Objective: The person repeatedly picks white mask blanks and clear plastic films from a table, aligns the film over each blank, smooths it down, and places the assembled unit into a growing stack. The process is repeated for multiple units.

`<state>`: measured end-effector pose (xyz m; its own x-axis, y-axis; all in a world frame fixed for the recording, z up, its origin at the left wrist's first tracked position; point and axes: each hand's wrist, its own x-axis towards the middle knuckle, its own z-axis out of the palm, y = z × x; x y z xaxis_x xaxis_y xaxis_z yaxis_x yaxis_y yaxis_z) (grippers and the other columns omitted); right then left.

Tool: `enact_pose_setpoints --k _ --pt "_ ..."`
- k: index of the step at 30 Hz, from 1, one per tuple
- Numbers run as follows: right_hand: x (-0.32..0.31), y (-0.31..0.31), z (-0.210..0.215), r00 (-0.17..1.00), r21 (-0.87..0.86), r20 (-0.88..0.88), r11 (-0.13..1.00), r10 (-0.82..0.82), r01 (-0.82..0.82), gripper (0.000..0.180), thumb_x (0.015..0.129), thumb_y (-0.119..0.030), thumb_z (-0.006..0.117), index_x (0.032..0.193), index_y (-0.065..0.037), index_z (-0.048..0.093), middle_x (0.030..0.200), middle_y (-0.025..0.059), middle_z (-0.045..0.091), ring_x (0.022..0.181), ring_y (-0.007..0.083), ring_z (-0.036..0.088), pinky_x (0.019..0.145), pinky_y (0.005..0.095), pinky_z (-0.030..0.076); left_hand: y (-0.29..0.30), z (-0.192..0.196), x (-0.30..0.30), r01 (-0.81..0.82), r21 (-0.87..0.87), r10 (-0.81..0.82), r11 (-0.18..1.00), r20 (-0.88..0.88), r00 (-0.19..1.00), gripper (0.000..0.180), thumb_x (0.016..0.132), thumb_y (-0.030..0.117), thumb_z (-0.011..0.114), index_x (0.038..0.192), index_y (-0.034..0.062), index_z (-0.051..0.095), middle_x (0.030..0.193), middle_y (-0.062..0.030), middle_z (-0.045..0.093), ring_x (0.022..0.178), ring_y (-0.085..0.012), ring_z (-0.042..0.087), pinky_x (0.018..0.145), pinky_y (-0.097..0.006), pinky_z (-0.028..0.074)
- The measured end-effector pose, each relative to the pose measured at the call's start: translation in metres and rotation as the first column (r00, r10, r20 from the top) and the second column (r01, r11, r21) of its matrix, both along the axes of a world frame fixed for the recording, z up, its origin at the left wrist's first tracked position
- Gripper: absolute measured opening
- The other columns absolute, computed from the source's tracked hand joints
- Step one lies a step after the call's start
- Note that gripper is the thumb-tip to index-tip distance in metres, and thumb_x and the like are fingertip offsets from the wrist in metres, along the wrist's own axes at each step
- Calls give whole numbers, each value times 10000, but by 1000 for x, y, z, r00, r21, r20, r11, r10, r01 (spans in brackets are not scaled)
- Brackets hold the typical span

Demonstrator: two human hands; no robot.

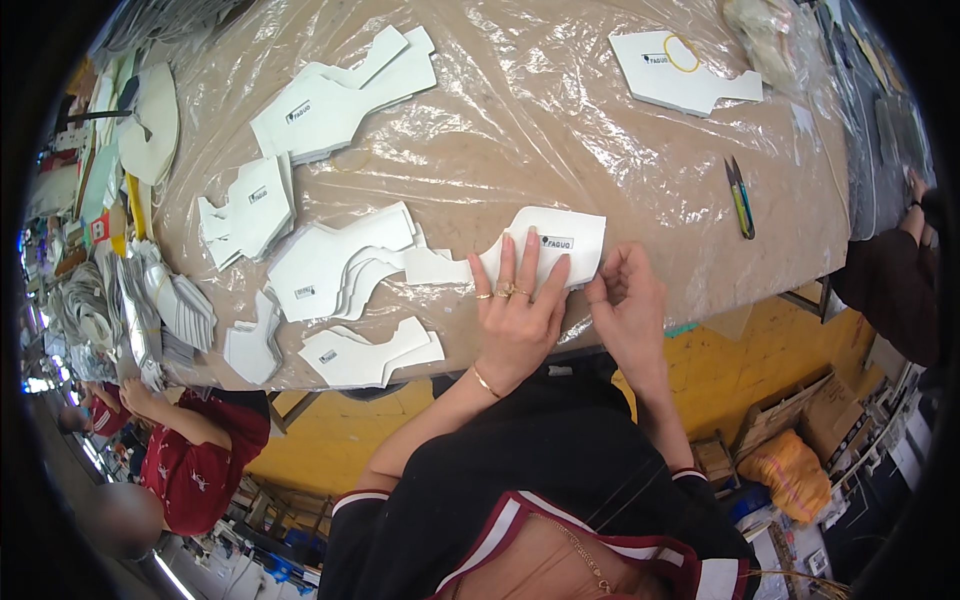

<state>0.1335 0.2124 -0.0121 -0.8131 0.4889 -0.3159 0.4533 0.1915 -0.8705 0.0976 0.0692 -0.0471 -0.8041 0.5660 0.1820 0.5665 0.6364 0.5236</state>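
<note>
A small stack of white, flat cut pieces (585,232) with a printed label lies near the table's front edge. It has a broad rounded end and a narrow arm to the left. My left hand (518,310) rests palm down on it, its fingers spread and stretched over the top piece. At the stack's right edge is my right hand (630,310), fingers curled in toward the thumb. Whether a piece's edge sits between those fingertips I cannot make out.
More labelled white stacks (335,105) lie to the left; one stack with a yellow rubber band (683,53) is at the far right. Thread snips (740,198) lie on the plastic-covered table (500,110). Bundled grey pieces (180,310) crowd the left edge. Other people stand at both sides.
</note>
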Motion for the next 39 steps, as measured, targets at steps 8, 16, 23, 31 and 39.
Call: enact_pose_setpoints --k 8,16,23,31,39 --pt "-6 2 5 998 -62 60 998 35 -31 182 869 86 579 956 -13 453 763 24 545 694 46 524 595 215 459 2 0 2 -11 -65 11 998 -3 1000 394 849 142 666 1243 154 661 1449 -208 471 1359 -439 408 1124 -648 194" --pt "-8 5 9 993 -57 83 995 83 -79 351 875 84 577 1213 14 512 767 34 600 699 62 584 608 225 479 0 -3 4 41 -137 -45 990 -24 999 507 835 226 695 1328 155 600 1482 -229 420 1381 -461 364 1104 -683 189" --pt "-3 5 5 995 -50 39 995 90 -88 444 879 78 558 1310 -1 485 775 49 609 684 87 593 623 236 490 -5 -4 4 99 -125 -95 987 36 995 608 829 281 719 1388 132 531 1508 -235 377 1414 -458 304 1114 -679 153" --pt "-7 3 15 984 -387 -172 922 -44 -26 429 908 14 593 1318 -20 472 841 30 606 763 71 582 711 219 470 -8 14 -8 27 53 -33 998 111 993 579 841 206 707 1371 75 516 1435 -180 482 1347 -347 437 1110 -565 245" --pt "-44 24 80 820 479 -438 867 368 -133 415 831 -197 762 1167 -1 615 965 96 629 864 203 591 797 307 471 -41 84 -43 -319 532 -273 784 758 592 306 908 104 640 1187 -20 613 922 -104 711 818 -146 666 738 -277 520"
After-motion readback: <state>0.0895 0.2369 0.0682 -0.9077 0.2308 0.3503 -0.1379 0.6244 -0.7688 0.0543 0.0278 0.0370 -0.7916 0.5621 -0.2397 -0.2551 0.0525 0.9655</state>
